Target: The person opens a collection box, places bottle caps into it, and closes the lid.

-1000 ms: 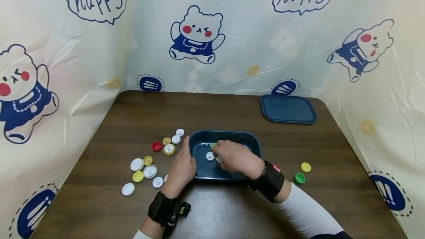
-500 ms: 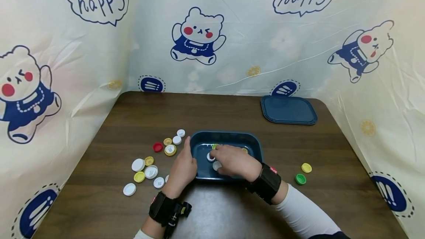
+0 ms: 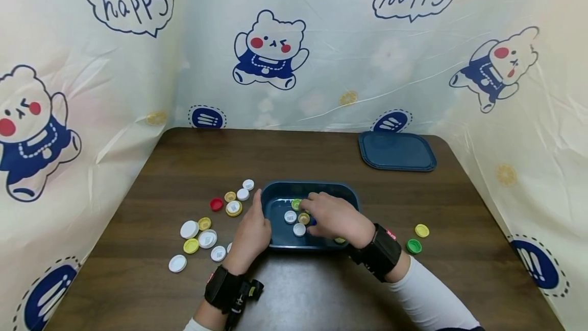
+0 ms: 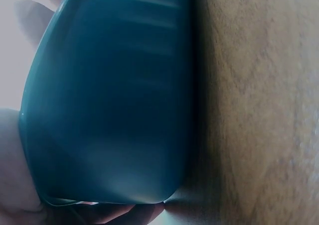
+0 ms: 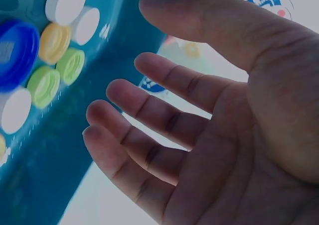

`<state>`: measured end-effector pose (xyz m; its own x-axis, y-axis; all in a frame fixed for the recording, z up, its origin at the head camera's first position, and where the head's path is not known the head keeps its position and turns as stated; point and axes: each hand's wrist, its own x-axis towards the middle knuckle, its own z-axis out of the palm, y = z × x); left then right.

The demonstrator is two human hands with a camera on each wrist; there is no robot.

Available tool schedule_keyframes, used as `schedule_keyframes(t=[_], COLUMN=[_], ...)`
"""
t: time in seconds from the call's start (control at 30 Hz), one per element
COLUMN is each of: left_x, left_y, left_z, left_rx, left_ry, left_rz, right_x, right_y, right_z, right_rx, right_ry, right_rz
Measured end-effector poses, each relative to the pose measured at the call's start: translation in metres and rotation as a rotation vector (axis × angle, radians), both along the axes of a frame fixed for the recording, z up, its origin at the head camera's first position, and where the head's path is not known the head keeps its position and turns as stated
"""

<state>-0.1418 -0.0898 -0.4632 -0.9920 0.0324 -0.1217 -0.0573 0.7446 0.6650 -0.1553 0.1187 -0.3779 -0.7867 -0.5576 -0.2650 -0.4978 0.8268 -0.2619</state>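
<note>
— While the left hand (image 3: 251, 233) braces the near-left wall of the teal tub (image 3: 281, 190), its grip wrapped round the rim, what is the right hand (image 3: 334, 217) doing?

— It hovers inside the tub, fingers (image 5: 149, 110) spread and relaxed, grip released, holding nothing. Bottle caps (image 3: 298, 217) lie on the tub's floor just under it: white, yellow, green, and a blue one (image 5: 15, 53) in the right wrist view.

— How would you do this step well?

— In my judgement, keep the left hand firm on the wall so the tub cannot slide, and lower the fingertips onto one cap at a time; they lie close together and could scatter.

— And the surroundings?

— A dark wood-grain tabletop (image 3: 321, 157). Loose caps (image 3: 202, 231) are spread left of the tub, a red one (image 3: 216, 204) among them; a yellow cap (image 3: 421, 230) and a green cap (image 3: 414, 245) sit to its right. The matching teal lid (image 3: 396, 151) lies at the far right corner. A cream plastic curtain (image 3: 340, 65) printed with cartoon bears and "happy" bubbles walls three sides.
</note>
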Motion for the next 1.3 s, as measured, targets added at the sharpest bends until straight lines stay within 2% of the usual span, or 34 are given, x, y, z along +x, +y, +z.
schedule_keyframes(t=[0.33, 0.7, 0.9, 1.03, 1.3], left_x=[0.0, 0.001, 0.002, 0.002, 0.001], left_y=[0.0, 0.002, 0.0, -0.001, 0.001], left_z=[0.002, 0.002, 0.001, 0.0, -0.001], left_rx=[0.01, 0.009, 0.002, -0.004, -0.009], left_ry=[0.008, -0.016, 0.019, 0.022, 0.013], left_rz=[0.004, 0.006, 0.0, 0.003, -0.004], right_x=[0.004, 0.005, 0.009, 0.008, 0.016], right_y=[0.042, 0.124, 0.169, 0.195, 0.225], right_z=[0.01, 0.002, -0.011, -0.023, -0.043], right_rx=[-0.069, -0.122, -0.121, -0.077, -0.021], right_ry=[-0.018, -0.011, -0.049, -0.089, -0.113], right_rz=[-0.153, -0.294, -0.381, -0.441, -0.501])
